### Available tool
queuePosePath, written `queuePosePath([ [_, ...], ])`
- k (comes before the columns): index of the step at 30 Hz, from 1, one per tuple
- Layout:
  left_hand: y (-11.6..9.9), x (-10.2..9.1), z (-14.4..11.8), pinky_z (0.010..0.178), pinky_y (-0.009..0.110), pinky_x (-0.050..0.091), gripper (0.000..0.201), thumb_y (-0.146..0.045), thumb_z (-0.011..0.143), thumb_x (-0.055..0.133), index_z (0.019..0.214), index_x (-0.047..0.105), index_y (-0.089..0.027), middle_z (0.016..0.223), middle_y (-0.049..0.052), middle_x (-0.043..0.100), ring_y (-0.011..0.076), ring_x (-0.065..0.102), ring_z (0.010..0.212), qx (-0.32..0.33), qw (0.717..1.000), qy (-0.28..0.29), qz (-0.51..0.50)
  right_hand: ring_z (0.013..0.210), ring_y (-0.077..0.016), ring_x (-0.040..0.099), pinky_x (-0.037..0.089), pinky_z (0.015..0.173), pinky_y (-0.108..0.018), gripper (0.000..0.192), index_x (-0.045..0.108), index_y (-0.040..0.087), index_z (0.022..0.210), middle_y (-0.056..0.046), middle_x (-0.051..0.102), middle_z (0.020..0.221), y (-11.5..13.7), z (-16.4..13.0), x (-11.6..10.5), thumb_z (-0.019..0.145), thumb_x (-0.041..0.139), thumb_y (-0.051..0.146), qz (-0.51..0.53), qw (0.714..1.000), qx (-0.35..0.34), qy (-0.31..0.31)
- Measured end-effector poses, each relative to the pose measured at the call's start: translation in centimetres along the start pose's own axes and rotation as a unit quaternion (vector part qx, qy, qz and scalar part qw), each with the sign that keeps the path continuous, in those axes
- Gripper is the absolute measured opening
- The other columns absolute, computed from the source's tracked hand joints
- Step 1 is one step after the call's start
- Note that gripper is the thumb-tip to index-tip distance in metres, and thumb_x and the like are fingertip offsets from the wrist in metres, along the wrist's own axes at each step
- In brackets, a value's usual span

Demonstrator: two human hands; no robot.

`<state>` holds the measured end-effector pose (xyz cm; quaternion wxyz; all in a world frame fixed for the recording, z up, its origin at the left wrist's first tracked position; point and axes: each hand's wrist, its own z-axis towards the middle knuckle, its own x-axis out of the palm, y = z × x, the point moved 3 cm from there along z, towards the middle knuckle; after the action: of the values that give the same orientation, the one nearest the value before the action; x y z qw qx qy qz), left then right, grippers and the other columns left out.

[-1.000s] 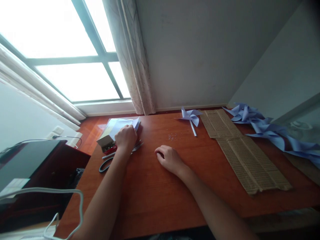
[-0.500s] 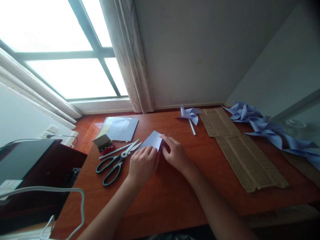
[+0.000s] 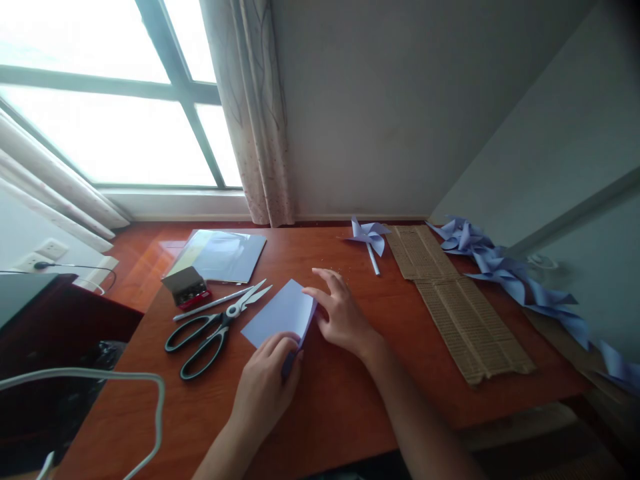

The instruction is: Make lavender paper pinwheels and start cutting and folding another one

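Observation:
A sheet of pale blue paper (image 3: pixel 277 312) is tilted up off the table between my hands, its right edge bent or folded over. My left hand (image 3: pixel 270 373) pinches the near corner, thumb underneath. At the far right edge, my right hand (image 3: pixel 345 313) grips the paper between thumb and a finger, while its other fingers are lifted. Black-handled scissors (image 3: pixel 220 330) lie with blades parted just left of the paper. Beside them rest a white paper stick (image 3: pixel 213 304) and a small open red box (image 3: pixel 189 288) with small items in it.
A paper pinwheel on a stick (image 3: pixel 369 237) lies at the back. Corrugated cardboard (image 3: pixel 450 300) stretches along the right, with several paper pinwheels (image 3: pixel 515 277) beyond it. A plastic-covered paper pack (image 3: pixel 225 253) is at back left. A white cable (image 3: pixel 159 413) loops at front left.
My left hand has drawn toward me along the paper, uncovering more of it. My right hand's fingers have spread. The whole view has shifted slightly to the right.

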<state>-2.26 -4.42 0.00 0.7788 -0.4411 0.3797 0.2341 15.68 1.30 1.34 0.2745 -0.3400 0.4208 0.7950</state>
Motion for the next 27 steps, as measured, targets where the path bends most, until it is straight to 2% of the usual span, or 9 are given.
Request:
queuePosePath([
  [6, -1.0, -0.2, -2.0, 0.080, 0.035, 0.058, 0.011, -0.021, 0.095, 0.051, 0.088, 0.058, -0.025, 0.106, 0.006, 0.072, 0.0225, 0.072, 0.091, 0.011, 1.000, 0.005, -0.008, 0.133, -0.0243, 0.055, 0.044, 0.117, -0.045, 0.071, 0.054, 0.025, 0.141, -0.009, 0.062, 0.139, -0.5, -1.2, -0.6, 0.075, 0.055, -0.002, 0.116, 0.993, -0.009, 0.012],
  [11, -0.7, -1.1, -3.3, 0.080, 0.033, 0.059, 0.010, -0.020, 0.095, 0.051, 0.091, 0.058, -0.026, 0.107, 0.005, 0.073, 0.0215, 0.072, 0.092, 0.035, 0.997, 0.063, -0.039, 0.127, -0.0211, 0.062, 0.048, 0.113, -0.041, 0.067, 0.060, 0.026, 0.135, -0.006, 0.069, 0.132, -0.4, -4.8, -1.0, 0.076, 0.051, -0.004, 0.165, 0.985, 0.015, 0.054],
  [15, -0.6, -1.4, -3.4, 0.078, 0.027, 0.058, 0.011, -0.019, 0.096, 0.051, 0.094, 0.058, -0.027, 0.108, 0.003, 0.073, 0.0181, 0.072, 0.090, 0.058, 0.987, 0.119, -0.094, 0.121, -0.0216, 0.066, 0.051, 0.108, -0.041, 0.054, 0.064, 0.027, 0.129, -0.005, 0.073, 0.126, 0.1, -8.2, -1.9, 0.082, 0.059, 0.001, 0.172, 0.982, 0.037, 0.062],
  [18, -0.8, -1.3, -2.8, 0.076, 0.022, 0.056, 0.011, -0.020, 0.097, 0.050, 0.096, 0.059, -0.027, 0.106, 0.002, 0.073, 0.0143, 0.072, 0.086, 0.051, 0.974, 0.155, -0.159, 0.116, -0.0231, 0.068, 0.051, 0.106, -0.043, 0.041, 0.065, 0.029, 0.126, -0.005, 0.075, 0.122, 0.6, -10.1, -2.8, 0.087, 0.070, 0.015, 0.166, 0.981, 0.084, 0.062],
  [21, -1.0, -1.1, -2.0, 0.074, 0.019, 0.055, 0.012, -0.020, 0.099, 0.050, 0.095, 0.060, -0.027, 0.101, 0.000, 0.074, 0.0119, 0.071, 0.082, 0.022, 0.959, 0.180, -0.216, 0.111, -0.0226, 0.069, 0.054, 0.100, -0.040, 0.034, 0.065, 0.031, 0.124, -0.004, 0.076, 0.117, 0.7, -11.7, -3.3, 0.091, 0.072, 0.026, 0.182, 0.971, 0.148, 0.046],
  [24, -1.0, -0.8, -1.4, 0.074, 0.020, 0.054, 0.012, -0.022, 0.099, 0.053, 0.097, 0.063, -0.027, 0.096, 0.000, 0.074, 0.0126, 0.071, 0.082, -0.001, 0.950, 0.187, -0.250, 0.104, -0.0216, 0.071, 0.056, 0.096, -0.037, 0.029, 0.066, 0.032, 0.122, -0.003, 0.077, 0.106, 0.6, -12.9, -3.1, 0.094, 0.068, 0.028, 0.192, 0.960, 0.202, 0.009],
  [27, -0.6, -0.6, -1.3, 0.074, 0.021, 0.054, 0.009, -0.025, 0.097, 0.057, 0.100, 0.066, -0.026, 0.093, 0.000, 0.074, 0.0137, 0.071, 0.082, -0.042, 0.945, 0.164, -0.280, 0.102, -0.0220, 0.073, 0.057, 0.096, -0.037, 0.031, 0.065, 0.032, 0.125, -0.004, 0.077, 0.106, 0.4, -13.6, -2.7, 0.095, 0.067, 0.028, 0.172, 0.955, 0.242, -0.015],
])
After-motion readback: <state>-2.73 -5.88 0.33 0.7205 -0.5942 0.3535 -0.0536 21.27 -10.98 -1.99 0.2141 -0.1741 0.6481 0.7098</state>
